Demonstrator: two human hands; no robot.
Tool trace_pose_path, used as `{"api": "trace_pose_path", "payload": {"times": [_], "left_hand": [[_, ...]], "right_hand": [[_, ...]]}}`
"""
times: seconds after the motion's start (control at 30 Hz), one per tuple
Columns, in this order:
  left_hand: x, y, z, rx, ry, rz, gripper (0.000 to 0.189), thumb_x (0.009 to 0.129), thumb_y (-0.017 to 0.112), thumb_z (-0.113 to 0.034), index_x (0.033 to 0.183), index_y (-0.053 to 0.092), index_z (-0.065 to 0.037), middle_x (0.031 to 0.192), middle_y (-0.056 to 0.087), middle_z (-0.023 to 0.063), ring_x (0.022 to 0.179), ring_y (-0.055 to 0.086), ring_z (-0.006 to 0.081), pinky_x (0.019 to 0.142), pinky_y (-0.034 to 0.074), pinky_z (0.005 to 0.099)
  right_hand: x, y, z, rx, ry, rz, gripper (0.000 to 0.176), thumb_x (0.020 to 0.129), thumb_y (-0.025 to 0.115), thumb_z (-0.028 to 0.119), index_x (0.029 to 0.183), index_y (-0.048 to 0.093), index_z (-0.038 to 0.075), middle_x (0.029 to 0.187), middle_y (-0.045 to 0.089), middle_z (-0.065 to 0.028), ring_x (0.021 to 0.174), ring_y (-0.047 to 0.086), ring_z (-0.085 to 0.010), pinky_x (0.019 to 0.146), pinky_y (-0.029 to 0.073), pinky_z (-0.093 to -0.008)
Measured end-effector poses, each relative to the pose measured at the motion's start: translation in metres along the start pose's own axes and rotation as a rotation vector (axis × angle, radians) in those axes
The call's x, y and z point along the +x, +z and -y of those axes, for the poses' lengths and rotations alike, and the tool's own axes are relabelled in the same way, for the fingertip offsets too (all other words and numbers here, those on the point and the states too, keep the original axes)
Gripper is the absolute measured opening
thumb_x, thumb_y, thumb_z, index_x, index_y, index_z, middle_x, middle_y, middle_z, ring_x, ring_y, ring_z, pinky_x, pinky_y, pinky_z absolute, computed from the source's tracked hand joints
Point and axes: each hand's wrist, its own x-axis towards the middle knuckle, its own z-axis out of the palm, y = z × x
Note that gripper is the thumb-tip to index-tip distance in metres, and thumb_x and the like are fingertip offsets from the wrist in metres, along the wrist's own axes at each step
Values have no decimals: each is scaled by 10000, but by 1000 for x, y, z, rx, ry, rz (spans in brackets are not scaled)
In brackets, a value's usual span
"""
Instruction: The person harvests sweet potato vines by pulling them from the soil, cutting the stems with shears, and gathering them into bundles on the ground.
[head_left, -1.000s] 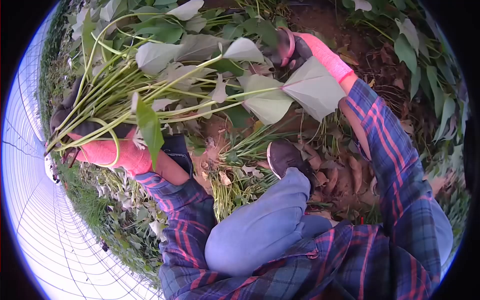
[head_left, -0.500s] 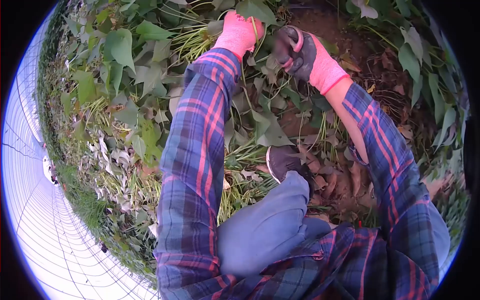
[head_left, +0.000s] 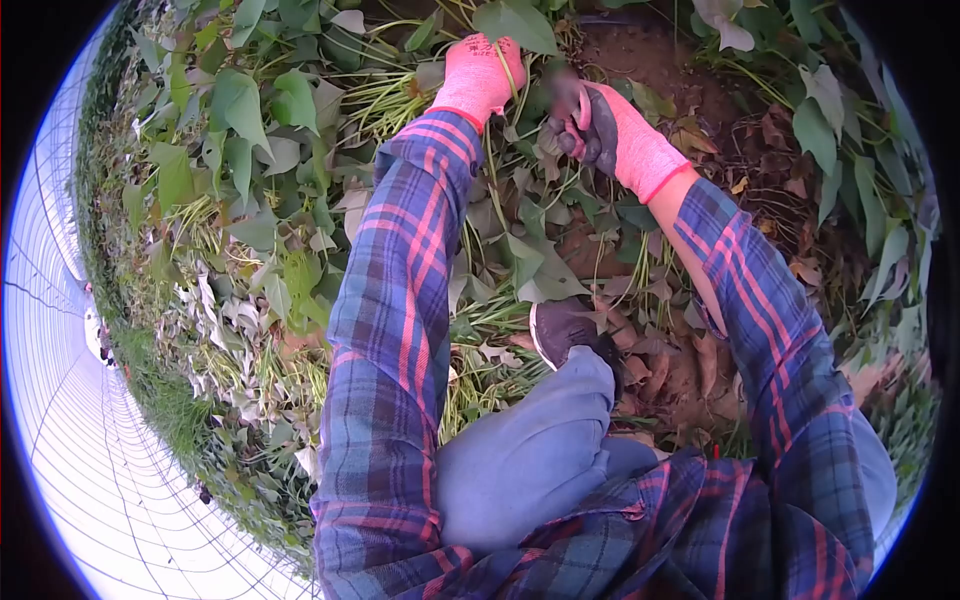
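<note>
My left hand, in a pink knit glove, is closed around green vine stems. Its fingers are mostly turned away, and a broad leaf hangs over its far edge. To its right is my right hand, in a pink glove with a dark coated palm. The fingers of this hand are curled inward. A dark, blurred patch and a pinkish curved edge show at its fingertips; what it holds there I cannot make out. Leafy vines trail below and between both hands.
Dense broad-leaved vines cover the left side. Brown soil and dry leaves lie to the right. My dark shoe stands among the stems below my hands. A ribbed pale greenhouse cover curves along the far left.
My left hand has shifted slightly down, still closed on the stems. The right hand has moved a little down, its fingers still curled.
</note>
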Motion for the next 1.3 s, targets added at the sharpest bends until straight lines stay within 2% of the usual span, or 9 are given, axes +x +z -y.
{"api": "trace_pose_path", "payload": {"times": [0.17,0.5,0.63,0.7,0.77,0.97,1.1,1.17,1.3], "left_hand": [[5,18,4,-126,-17,-46,323,840,479,-257,1067,560,-42,1062,610,175,995,596,337,844,482,432],[3,11,-1,-12,39,157,285,844,446,-192,955,691,-95,883,692,88,876,661,231,767,514,352],[-12,15,-4,-41,-12,-99,276,831,447,-162,898,711,-117,822,696,70,878,659,202,772,511,337],[-19,13,6,-13,-61,27,245,824,485,-173,929,693,-98,880,684,114,948,634,237,802,500,343],[-49,8,19,-316,-94,-533,257,817,540,-202,982,656,-42,963,650,163,978,608,299,823,490,355],[-144,-41,66,-1102,-347,-1016,288,816,636,-83,1063,550,38,926,596,140,827,602,201,715,487,321],[-169,-51,106,-818,-359,-1201,245,845,616,-88,1035,564,56,995,563,145,777,599,191,694,502,296],[-167,-45,103,-774,-236,-1136,244,829,606,-60,1056,610,29,1056,565,149,783,605,205,677,494,319],[-144,-37,69,-820,-230,-615,296,833,588,-156,1082,599,4,793,635,121,736,625,194,664,479,305]], "right_hand": [[-1,4,5,12,16,-102,225,931,475,280,760,459,135,648,427,21,519,454,-78,421,360,-216],[6,16,5,-120,21,-214,175,889,548,283,812,552,126,580,464,11,453,462,-105,406,347,-235],[1,17,0,-138,-16,-278,182,882,577,281,843,567,104,602,497,0,466,485,-107,409,347,-232],[-4,8,-3,-106,-44,-253,187,881,584,285,840,565,103,617,507,-2,473,495,-106,409,348,-227],[-6,-4,-8,-50,-40,-249,199,887,583,295,830,561,105,658,532,-5,460,488,-104,407,355,-214],[-13,-31,-10,-98,24,-78,180,925,524,290,938,551,113,702,533,-24,468,474,-86,363,323,-199],[-7,-31,-14,-20,2,-27,155,947,473,241,930,551,108,692,520,-7,496,475,-84,368,322,-197],[-5,-34,-15,-57,23,51,146,949,458,209,912,545,98,683,505,8,559,497,-85,399,351,-199],[-14,-17,-10,-6,24,42,161,951,453,211,857,520,100,667,489,18,555,496,-90,407,362,-211]]}}
